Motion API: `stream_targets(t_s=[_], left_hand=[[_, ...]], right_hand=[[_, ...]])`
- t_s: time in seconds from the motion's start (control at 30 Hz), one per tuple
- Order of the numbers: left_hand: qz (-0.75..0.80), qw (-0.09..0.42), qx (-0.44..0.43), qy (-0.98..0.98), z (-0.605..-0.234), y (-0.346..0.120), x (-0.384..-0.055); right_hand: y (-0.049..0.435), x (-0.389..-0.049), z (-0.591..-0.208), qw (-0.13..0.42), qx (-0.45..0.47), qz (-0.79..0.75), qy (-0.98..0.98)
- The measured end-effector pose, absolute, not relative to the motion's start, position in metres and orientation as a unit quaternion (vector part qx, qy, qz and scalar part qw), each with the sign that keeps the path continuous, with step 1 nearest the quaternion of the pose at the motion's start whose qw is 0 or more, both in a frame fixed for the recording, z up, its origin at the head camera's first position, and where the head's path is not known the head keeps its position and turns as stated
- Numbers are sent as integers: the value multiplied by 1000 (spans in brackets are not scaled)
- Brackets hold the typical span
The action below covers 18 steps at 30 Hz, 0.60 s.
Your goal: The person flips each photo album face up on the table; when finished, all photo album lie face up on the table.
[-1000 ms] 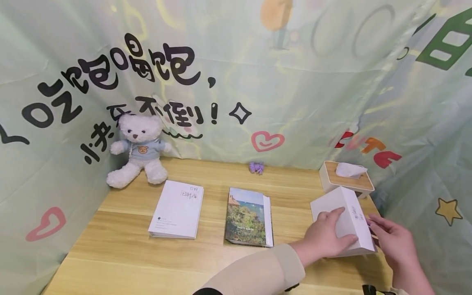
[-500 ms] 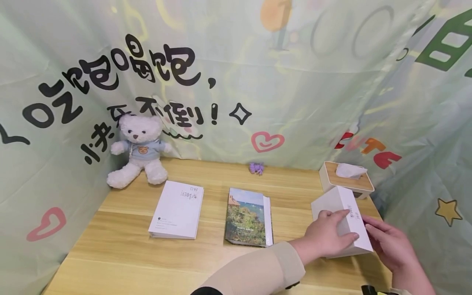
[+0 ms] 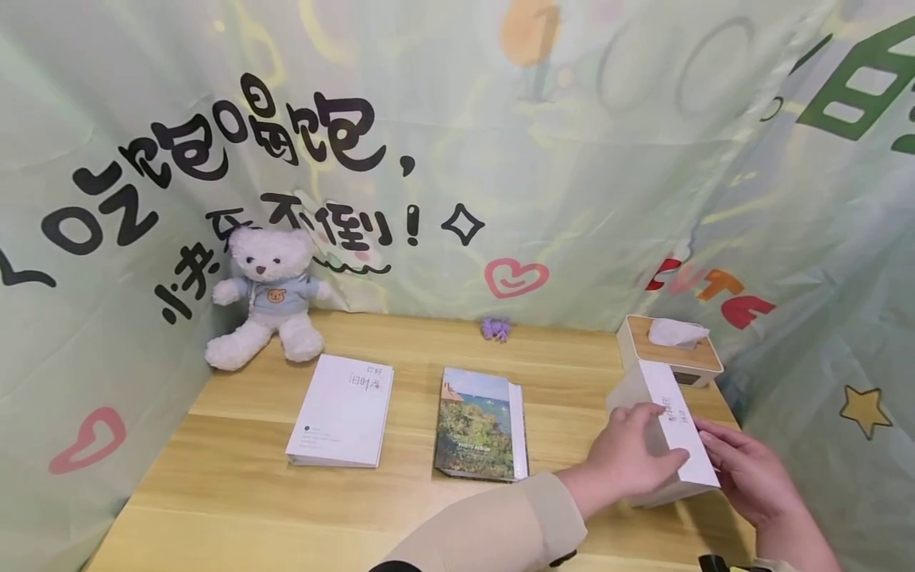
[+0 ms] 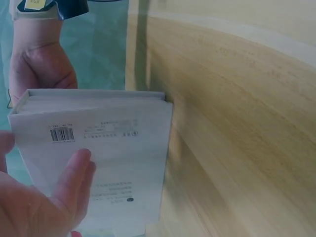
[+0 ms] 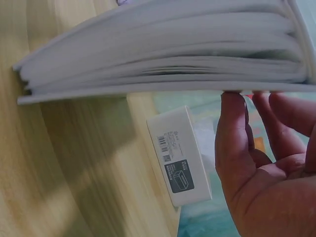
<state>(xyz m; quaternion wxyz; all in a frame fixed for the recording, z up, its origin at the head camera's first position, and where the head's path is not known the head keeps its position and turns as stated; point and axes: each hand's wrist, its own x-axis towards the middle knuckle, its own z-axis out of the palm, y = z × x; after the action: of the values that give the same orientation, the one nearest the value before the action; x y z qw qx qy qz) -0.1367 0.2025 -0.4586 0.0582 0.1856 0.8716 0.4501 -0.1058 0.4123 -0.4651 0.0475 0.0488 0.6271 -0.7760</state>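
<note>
A thick white photo album (image 3: 688, 433) stands on edge at the table's right side, its spine with dark lettering turned upward. My left hand (image 3: 629, 453) lies against its left cover, thumb and index finger spread toward the spine. In the left wrist view, a straight finger of this hand touches the cover (image 4: 111, 163) below a printed barcode. On the opposite side, the fingertips of my right hand (image 3: 754, 473) touch the other cover. The right wrist view shows the page edges (image 5: 163, 49) between the covers, with the right fingers (image 5: 232, 118) extended against one cover.
A landscape-covered photo album (image 3: 475, 425) and another white album (image 3: 343, 409) lie on the wooden table (image 3: 236, 492). Behind the upright album stands a tissue box (image 3: 672, 349). A teddy bear (image 3: 272, 294) sits at the back left, and a small purple item (image 3: 496, 329) lies by the curtain.
The held album has tilted more upright, its spine shifting left and facing upward more. My right fingers have moved left along with it. The head view has shifted slightly.
</note>
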Motion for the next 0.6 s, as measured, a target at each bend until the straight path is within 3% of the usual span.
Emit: stream_targets(t_s=[0.6], left_hand=[[516, 84, 157, 838, -448, 194, -133]], right_hand=[[406, -107, -474, 70, -7, -763, 643]])
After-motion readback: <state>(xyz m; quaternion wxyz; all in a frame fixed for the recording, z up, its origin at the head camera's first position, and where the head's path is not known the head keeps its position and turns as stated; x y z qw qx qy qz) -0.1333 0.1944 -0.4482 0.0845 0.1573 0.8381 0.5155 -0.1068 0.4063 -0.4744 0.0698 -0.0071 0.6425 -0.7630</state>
